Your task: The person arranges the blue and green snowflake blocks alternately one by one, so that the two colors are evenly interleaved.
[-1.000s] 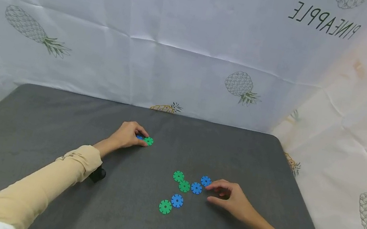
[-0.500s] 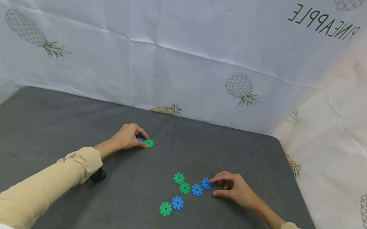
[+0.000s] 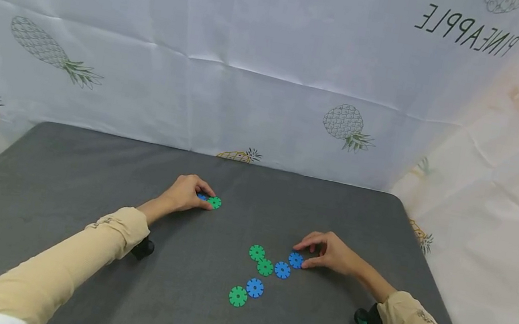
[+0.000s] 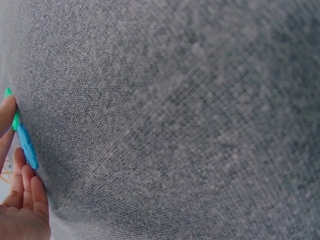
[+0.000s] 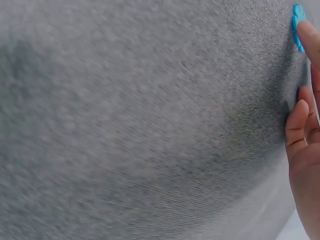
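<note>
White cloth (image 3: 282,33), mirrored "PINEAPPLE" (image 3: 467,31), left grip (image 3: 184,193) pinching green disc (image 3: 216,203), right grip (image 3: 333,254) unclear

Free strip of gray table (image 3: 233,221) between the hands (image 3: 184,193) (image 3: 332,254), green discs (image 3: 257,252) and blue discs (image 3: 282,270) in the way.

Grey woven-topped table (image 3: 182,305), green notched discs (image 3: 238,296), blue notched discs (image 3: 282,270), in small groups

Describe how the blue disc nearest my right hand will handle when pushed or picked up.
The blue disc is probably light and stiff: it looks thin and plastic. Lying flat, it should slide rather than roll, though the textured grey tabletop may drag. Its notched rim likely gives the right hand some purchase.
</note>
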The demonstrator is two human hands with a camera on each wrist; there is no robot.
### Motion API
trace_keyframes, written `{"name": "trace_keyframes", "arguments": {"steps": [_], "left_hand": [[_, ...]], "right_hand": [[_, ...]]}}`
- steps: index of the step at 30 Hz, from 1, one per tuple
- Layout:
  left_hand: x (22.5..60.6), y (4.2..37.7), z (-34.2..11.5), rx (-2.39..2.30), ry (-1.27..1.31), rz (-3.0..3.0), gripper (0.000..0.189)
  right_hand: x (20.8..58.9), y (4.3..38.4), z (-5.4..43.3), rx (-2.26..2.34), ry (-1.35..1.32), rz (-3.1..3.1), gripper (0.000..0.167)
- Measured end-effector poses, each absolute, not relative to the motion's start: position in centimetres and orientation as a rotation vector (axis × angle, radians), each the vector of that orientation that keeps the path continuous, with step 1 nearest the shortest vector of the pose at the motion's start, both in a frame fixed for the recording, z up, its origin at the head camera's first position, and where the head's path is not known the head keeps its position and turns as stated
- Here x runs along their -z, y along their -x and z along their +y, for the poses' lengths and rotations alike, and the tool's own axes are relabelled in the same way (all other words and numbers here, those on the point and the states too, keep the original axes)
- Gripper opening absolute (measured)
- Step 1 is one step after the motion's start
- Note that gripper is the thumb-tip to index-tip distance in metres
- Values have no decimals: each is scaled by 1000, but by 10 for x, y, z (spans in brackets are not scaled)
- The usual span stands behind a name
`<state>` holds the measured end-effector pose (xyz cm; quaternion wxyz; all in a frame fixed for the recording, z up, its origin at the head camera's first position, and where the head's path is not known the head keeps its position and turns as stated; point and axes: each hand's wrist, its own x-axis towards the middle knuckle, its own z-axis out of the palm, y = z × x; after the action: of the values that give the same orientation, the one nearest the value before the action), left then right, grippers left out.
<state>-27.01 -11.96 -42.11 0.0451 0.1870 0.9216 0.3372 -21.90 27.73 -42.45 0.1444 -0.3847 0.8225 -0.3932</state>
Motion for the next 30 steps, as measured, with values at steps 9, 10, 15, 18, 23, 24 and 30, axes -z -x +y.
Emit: {"name": "trace_keyframes", "arguments": {"steps": [9, 10, 15, 18, 23, 24, 30], "left_hand": [[424, 271, -120, -1044, -568, 2816, 25], [424, 271, -120, -1045, -571, 2817, 25], [425, 270, -120, -1042, -579, 2820, 24], [425, 269, -119, -1043, -587, 2821, 24], [424, 269, -119, -1048, -601, 2821, 25], [424, 269, -119, -1052, -599, 2820, 25], [426, 268, -120, -1062, -594, 2814, 24]], "right_hand": [[420, 222, 275, 999, 1145, 2387, 32], [420, 222, 275, 997, 1154, 2388, 31], [422, 221, 275, 996, 1152, 2392, 27], [422, 220, 276, 990, 1125, 2411, 26], [421, 218, 278, 1001, 1073, 2435, 24], [420, 218, 278, 1010, 1058, 2436, 24], [417, 216, 280, 1069, 978, 2412, 25]]}}
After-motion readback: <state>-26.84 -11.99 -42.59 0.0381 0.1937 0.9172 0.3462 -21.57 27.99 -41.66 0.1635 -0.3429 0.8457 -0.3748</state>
